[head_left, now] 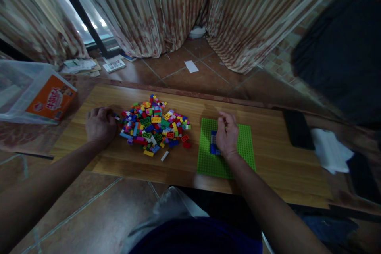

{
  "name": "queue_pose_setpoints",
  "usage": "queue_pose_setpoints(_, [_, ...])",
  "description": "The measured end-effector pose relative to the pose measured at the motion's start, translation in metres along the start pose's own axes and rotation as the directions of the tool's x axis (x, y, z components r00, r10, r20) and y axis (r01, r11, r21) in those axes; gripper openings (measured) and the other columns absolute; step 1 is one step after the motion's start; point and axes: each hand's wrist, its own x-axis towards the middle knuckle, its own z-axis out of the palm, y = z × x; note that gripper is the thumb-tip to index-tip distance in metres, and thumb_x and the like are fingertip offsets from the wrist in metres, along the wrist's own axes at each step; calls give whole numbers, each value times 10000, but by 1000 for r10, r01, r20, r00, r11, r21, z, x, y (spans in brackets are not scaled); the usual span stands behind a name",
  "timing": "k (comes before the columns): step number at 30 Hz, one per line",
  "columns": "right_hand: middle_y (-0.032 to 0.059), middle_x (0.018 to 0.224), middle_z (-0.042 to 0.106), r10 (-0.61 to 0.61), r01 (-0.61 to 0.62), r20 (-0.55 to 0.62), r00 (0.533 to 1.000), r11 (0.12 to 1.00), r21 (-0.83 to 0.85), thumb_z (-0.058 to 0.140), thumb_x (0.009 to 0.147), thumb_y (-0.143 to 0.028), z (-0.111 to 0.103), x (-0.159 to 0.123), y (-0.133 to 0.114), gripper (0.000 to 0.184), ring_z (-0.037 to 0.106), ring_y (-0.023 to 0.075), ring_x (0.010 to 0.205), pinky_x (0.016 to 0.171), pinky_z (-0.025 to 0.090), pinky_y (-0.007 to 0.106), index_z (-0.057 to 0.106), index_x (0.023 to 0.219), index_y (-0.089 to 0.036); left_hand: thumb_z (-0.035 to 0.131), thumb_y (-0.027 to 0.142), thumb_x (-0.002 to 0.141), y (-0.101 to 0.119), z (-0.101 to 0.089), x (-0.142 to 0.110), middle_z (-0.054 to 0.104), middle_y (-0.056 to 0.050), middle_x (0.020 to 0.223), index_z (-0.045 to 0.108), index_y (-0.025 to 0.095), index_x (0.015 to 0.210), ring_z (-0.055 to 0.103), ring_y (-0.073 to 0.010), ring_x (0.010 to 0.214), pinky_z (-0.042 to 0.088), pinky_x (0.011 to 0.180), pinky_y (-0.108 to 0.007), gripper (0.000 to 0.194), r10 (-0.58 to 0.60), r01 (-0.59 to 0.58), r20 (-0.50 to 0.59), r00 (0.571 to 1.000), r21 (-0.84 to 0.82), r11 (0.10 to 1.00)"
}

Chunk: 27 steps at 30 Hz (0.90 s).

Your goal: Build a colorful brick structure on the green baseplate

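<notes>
A loose heap of colourful toy building bricks lies on the wooden table. At its left edge rests my left hand, fingers curled in beside a few outlying bricks; whatever they hold is hidden. Right of the heap is a green studded baseplate. Blue bricks form a small structure on it, with a greyish or clear part among them, partly covered by my right hand. That hand is closed above the plate, thumb and fingers drawn together, and anything between the fingertips is too small to make out.
A clear plastic bin with an orange label stands left of the wooden table. A dark flat object and white papers lie to the right. Striped curtains hang beyond the tiled floor.
</notes>
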Motion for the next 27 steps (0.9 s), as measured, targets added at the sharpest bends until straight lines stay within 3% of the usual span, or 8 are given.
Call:
queue_pose_setpoints(8, [93, 1085, 643, -3, 5, 54, 999, 999, -44, 366, 970, -303, 0, -1, -6, 303, 577, 220, 1071, 971, 461, 459, 630, 1089, -213, 438, 251, 866, 1, -2, -1, 619, -146, 1148, 656, 149, 1122, 512, -323, 1151, 442, 1010, -507, 351, -4, 4, 17, 1000, 3, 1000])
queue_pose_setpoints(14, [115, 1097, 626, -69, 88, 134, 989, 986, -145, 355, 966, -285, 8, -4, -8, 321, 548, 237, 1091, 1000, 438, 486, 602, 1148, -192, 425, 257, 875, 2, -2, -1, 626, -151, 1144, 656, 134, 1135, 522, -325, 1147, 444, 1014, -495, 369, 8, -8, 6, 1000, 15, 1000])
queue_pose_setpoints(18, [100, 1076, 640, -24, 32, 89, 996, 996, -85, 358, 965, -314, 8, 0, -5, 313, 564, 227, 1063, 982, 446, 473, 618, 1101, -206, 452, 231, 864, 2, -2, -1, 625, -134, 1151, 658, 152, 1125, 526, -301, 1131, 444, 1007, -465, 342, -22, 22, 6, 1000, 0, 1000])
queue_pose_setpoints(23, [56, 1026, 665, 62, -54, -87, 994, 995, 85, 405, 947, -348, -18, 16, -6, 284, 601, 198, 1007, 946, 460, 413, 649, 1019, -222, 453, 226, 874, 2, -2, -1, 614, -137, 1180, 663, 152, 1120, 516, -297, 1146, 426, 1016, -448, 332, -35, 35, 22, 999, -12, 999])
queue_pose_setpoints(25, [48, 986, 670, 72, -61, -141, 987, 995, 79, 452, 926, -359, -37, 17, -8, 263, 610, 201, 974, 923, 466, 411, 665, 986, -217, 442, 226, 878, 1, -2, -1, 615, -146, 1177, 663, 144, 1119, 514, -301, 1142, 420, 1017, -447, 337, -31, 31, 30, 999, -8, 999])
queue_pose_setpoints(27, [48, 945, 668, 69, -67, -107, 992, 998, 16, 504, 902, -361, -57, 9, -9, 233, 612, 205, 938, 893, 477, 410, 681, 942, -214, 438, 233, 878, 1, -1, 0, 618, -145, 1170, 664, 146, 1119, 514, -301, 1143, 416, 1021, -441, 341, -22, 22, 26, 999, 0, 1000])
